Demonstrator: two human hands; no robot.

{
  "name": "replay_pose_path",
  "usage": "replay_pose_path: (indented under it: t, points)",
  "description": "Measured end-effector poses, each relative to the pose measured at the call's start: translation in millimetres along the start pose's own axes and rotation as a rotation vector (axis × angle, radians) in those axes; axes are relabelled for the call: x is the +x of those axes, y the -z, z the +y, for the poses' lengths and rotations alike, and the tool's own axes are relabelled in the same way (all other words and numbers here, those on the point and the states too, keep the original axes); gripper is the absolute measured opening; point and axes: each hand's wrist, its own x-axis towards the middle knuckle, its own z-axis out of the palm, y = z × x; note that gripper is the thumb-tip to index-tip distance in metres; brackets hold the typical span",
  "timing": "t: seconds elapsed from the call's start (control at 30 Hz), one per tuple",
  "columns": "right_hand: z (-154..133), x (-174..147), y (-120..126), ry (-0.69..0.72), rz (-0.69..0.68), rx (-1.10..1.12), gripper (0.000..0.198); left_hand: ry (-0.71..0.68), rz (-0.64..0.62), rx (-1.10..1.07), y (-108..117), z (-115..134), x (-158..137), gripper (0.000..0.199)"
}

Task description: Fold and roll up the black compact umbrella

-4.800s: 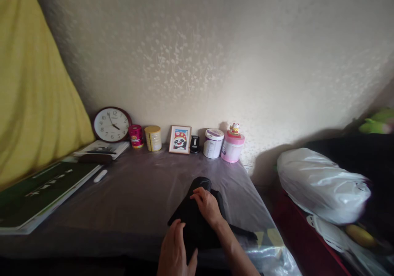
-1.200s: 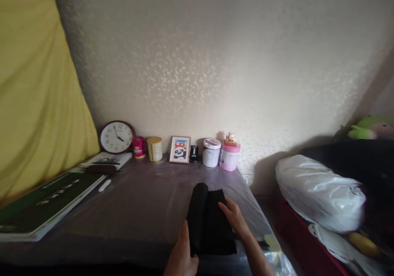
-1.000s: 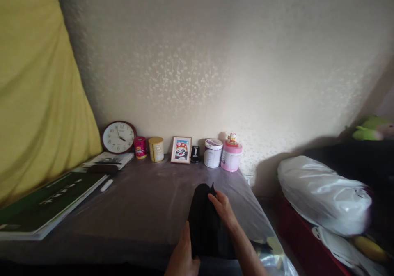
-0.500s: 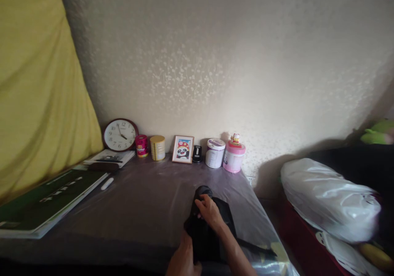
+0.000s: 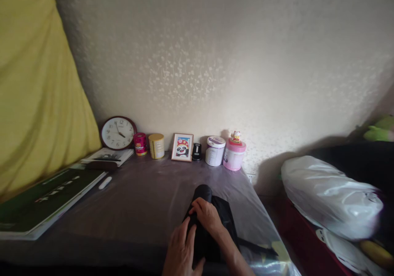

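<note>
A black fabric bundle (image 5: 202, 192) lies near the front of the table, its far end rounded like a roll. Looser black fabric (image 5: 226, 214) spreads to its right, and a dark strap-like piece (image 5: 258, 246) trails toward the table's right corner. What the bundle is, I cannot make out. Across its top my right hand (image 5: 207, 217) is closed, fingers bent over the fabric. My left hand (image 5: 181, 245) rests against its left side with fingers stretched and apart. Part of the bundle is hidden under both hands.
Along the wall stand a clock (image 5: 118, 133), a pink canister (image 5: 140, 144), a yellow-lidded tin (image 5: 156, 146), a framed panda picture (image 5: 182, 147) and two tubs (image 5: 214, 151). Green book (image 5: 46, 202) at left; white plastic bag (image 5: 329, 198) at right, beyond the table's edge.
My left hand has moved up along the bundle and its fingers have spread. My right hand has shifted slightly down, leaving more of the rolled far end in sight.
</note>
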Motion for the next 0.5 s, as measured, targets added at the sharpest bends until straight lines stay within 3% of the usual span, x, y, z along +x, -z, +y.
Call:
replay_pose_path:
  t: [0.13, 0.33, 0.5]
  points:
    - [1, -8, -1, 0.082, 0.027, -0.045, 0.028, 0.034, -0.043, -0.093, -22, -2, 3, 0.090]
    - [9, -20, -3, 0.396, 0.090, -0.174, 0.031, 0.028, 0.012, -0.157, -39, -5, 1, 0.087]
    - [22, 0, -2, 0.392, 0.069, -0.176, 0.031, 0.087, -0.027, -0.160, -32, 0, 2, 0.087]
